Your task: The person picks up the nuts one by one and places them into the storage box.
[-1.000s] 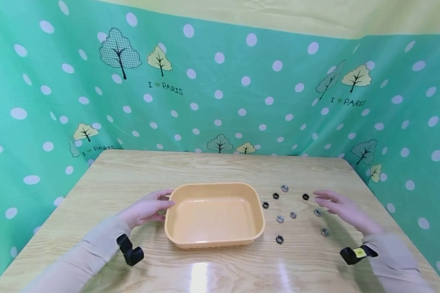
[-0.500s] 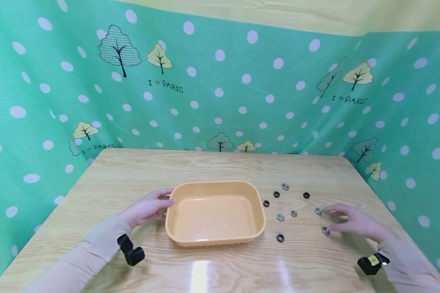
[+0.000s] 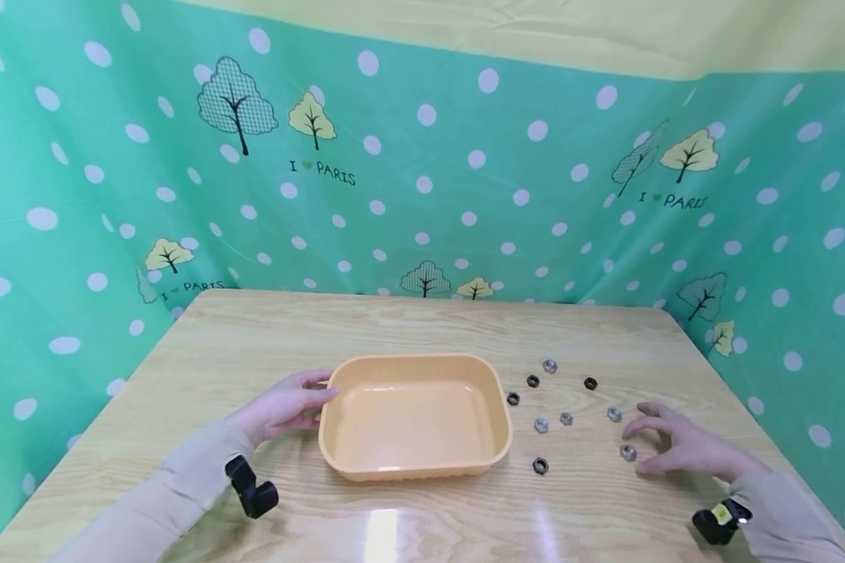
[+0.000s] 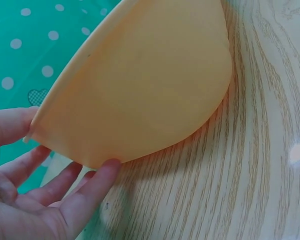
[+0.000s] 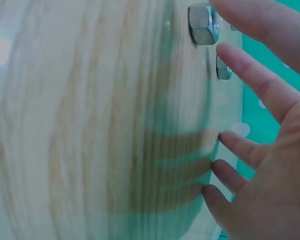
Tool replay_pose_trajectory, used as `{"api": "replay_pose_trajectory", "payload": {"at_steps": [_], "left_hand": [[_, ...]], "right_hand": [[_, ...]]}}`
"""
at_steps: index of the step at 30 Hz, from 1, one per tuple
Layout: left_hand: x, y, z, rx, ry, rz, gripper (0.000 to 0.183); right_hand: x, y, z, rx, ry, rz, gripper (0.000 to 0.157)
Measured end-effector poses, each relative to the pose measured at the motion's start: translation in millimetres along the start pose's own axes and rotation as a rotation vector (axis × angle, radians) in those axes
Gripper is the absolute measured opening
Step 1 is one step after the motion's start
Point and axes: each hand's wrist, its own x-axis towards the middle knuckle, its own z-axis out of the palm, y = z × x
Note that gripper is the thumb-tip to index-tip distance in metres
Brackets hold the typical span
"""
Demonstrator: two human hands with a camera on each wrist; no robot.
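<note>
A light orange plastic basin (image 3: 415, 426) stands on the table. My left hand (image 3: 282, 410) grips its left side, thumb over the rim and fingers against the outer wall; the left wrist view shows these fingers (image 4: 92, 192) along the basin's side. At the right, my right hand (image 3: 690, 450) is low over the table with thumb and fingers spread around a silver hex nut (image 3: 628, 457). In the right wrist view the nut (image 5: 204, 27) lies near the thumb tip, and a second nut (image 5: 223, 69) appears by the index fingertip. No grip on either shows.
Between basin and right hand lie several more loose nuts, including a silver one (image 3: 541, 429), a black one (image 3: 540, 471) and a dark one (image 3: 590, 387) farther back. A green dotted curtain (image 3: 422, 211) hangs behind the wooden table (image 3: 289, 328) and along both sides.
My right hand has moved right and toward me, from near the far dark nut to the nearer silver nut. My left hand and the basin have stayed put.
</note>
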Motion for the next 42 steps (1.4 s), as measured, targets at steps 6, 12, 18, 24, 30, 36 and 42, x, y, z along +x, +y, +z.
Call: {"api": "replay_pose_trajectory", "payload": {"at_steps": [6, 12, 18, 24, 30, 36, 42], "left_hand": [[-1.5, -1.5, 2.1, 0.000, 0.009, -0.001, 0.061], [-1.9, -1.4, 2.1, 0.008, 0.009, 0.003, 0.062], [-2.6, -2.4, 1.1, 0.005, 0.009, 0.014, 0.063], [-5.7, -3.3, 1.5, 0.016, -0.005, 0.037, 0.064], [-4.3, -3.8, 1.1, 0.009, 0.006, 0.021, 0.064], [-3.7, -5.5, 1.0, -0.009, 0.012, 0.015, 0.067], [-4.6, -4.7, 1.5, -0.026, 0.003, 0.017, 0.066]], "right_hand": [[-1.6, -1.4, 1.9, 0.046, -0.037, 0.017, 0.031], [1.8, -3.1, 2.2, 0.081, -0.066, 0.046, 0.028], [2.9, -4.2, 6.4, 0.073, -0.039, 0.094, 0.026], [3.0, -5.6, 9.0, 0.063, -0.021, 0.121, 0.026], [2.6, -6.5, 8.8, 0.042, -0.004, 0.122, 0.025], [2.9, -5.4, 9.4, 0.031, 0.025, 0.110, 0.024], [3.1, -2.2, 9.4, 0.012, 0.044, 0.113, 0.022]]}}
